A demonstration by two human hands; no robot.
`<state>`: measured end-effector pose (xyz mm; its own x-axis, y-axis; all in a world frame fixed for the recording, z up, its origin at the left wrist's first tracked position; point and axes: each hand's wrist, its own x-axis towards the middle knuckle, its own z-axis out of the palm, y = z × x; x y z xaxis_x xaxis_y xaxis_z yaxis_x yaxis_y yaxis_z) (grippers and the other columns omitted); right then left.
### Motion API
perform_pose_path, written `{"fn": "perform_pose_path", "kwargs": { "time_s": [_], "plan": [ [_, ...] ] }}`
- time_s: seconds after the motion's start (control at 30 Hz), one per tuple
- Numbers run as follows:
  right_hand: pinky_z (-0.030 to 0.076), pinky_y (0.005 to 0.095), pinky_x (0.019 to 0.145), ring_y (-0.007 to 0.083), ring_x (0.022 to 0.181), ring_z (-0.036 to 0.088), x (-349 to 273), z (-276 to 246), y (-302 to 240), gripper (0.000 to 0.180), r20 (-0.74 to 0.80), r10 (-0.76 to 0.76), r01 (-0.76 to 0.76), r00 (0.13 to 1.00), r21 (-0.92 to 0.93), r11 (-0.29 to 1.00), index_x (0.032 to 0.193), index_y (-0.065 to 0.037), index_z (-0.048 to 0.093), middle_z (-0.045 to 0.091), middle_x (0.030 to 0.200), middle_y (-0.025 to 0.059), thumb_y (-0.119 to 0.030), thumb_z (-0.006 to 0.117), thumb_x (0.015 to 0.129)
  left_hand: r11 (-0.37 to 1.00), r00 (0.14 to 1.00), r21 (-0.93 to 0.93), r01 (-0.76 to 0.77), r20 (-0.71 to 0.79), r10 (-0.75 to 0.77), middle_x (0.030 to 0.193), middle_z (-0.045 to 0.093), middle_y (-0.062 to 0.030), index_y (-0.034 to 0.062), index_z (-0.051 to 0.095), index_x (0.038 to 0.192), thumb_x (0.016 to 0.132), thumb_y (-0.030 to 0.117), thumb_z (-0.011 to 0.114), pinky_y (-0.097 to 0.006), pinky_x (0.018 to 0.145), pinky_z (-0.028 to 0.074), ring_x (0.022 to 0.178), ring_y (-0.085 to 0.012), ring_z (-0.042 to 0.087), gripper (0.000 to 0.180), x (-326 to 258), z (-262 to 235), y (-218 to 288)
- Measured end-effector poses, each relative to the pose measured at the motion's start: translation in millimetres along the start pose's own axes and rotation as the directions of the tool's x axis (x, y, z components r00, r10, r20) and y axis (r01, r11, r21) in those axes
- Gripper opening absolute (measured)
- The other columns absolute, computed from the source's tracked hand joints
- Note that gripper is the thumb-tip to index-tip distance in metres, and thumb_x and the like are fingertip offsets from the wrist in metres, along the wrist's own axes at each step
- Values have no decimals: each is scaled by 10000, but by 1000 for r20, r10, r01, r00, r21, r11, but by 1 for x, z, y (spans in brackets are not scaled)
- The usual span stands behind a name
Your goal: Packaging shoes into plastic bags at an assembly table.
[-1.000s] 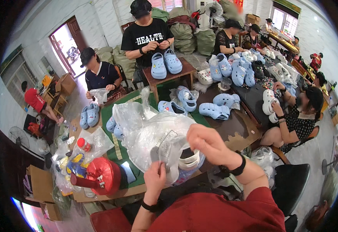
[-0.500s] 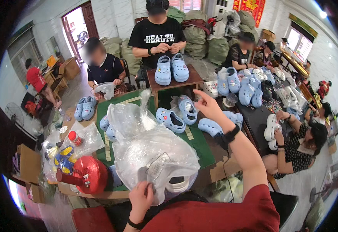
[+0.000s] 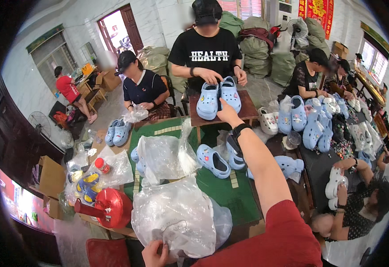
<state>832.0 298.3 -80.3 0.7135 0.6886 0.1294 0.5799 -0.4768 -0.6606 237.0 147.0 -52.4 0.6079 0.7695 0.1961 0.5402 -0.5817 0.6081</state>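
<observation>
My left hand (image 3: 155, 253) pinches the edge of a clear plastic bag (image 3: 174, 216) at the near side of the table. Stretched far forward, my right hand (image 3: 230, 112) grips the near end of a light blue clog (image 3: 230, 94) with charms. That clog stands on a small brown wooden stand beside its matching blue clog (image 3: 208, 103). A co-worker's hand (image 3: 210, 76) touches the top of the matching clog from behind. My fingertips on the right are partly hidden against the clog.
A green mat (image 3: 234, 196) covers the tabletop, with loose blue clogs (image 3: 213, 161) and another plastic bag (image 3: 163, 153) on it. A red round container (image 3: 114, 207) and a red-lidded jar (image 3: 101, 165) stand left. Rows of clogs (image 3: 317, 131) fill the dark table at right, where people sit.
My right hand has reached forward from above the mat to the blue clog on the stand. The co-worker's hand has come down onto the other clog. The view has shifted left.
</observation>
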Motion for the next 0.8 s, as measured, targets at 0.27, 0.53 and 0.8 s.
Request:
{"fn": "perform_pose_path", "kwargs": {
  "time_s": [0.27, 0.53, 0.8],
  "plan": [
    [458, 449, 977, 423, 1159, 571, 37, 34, 29, 754, 26, 98, -99, 995, 43, 994, 1462, 5, 328, 586, 1240, 304, -166, 578, 772, 997, 997, 19, 75, -38, -74, 730, 591, -156, 31, 646, 917, 873, 174, 678, -368, 593, 468, 633, -309, 592, 153, -3, 8, 1],
    [478, 390, 969, 337, 1135, 609, -13, 87, 19, 473, 315, -236, 185, 919, 185, 965, 1194, -51, 667, 656, 1199, 187, -181, 609, 743, 988, 992, 93, 126, 16, -128, 697, 577, -103, 70, 640, 842, 786, 151, 691, -380, 577, 462, 633, -292, 595, 111, 0, 9, -10],
    [484, 320, 698, 185, 769, 598, -146, 93, -74, 596, 515, -512, 357, 687, 375, 856, 1363, -4, 491, 633, 841, 91, -237, 699, 856, 991, 995, 91, 95, 30, -98, 701, 581, -96, 68, 638, 842, 794, 150, 691, -370, 582, 465, 639, -287, 599, 109, 2, 8, -11]
  ]
}}
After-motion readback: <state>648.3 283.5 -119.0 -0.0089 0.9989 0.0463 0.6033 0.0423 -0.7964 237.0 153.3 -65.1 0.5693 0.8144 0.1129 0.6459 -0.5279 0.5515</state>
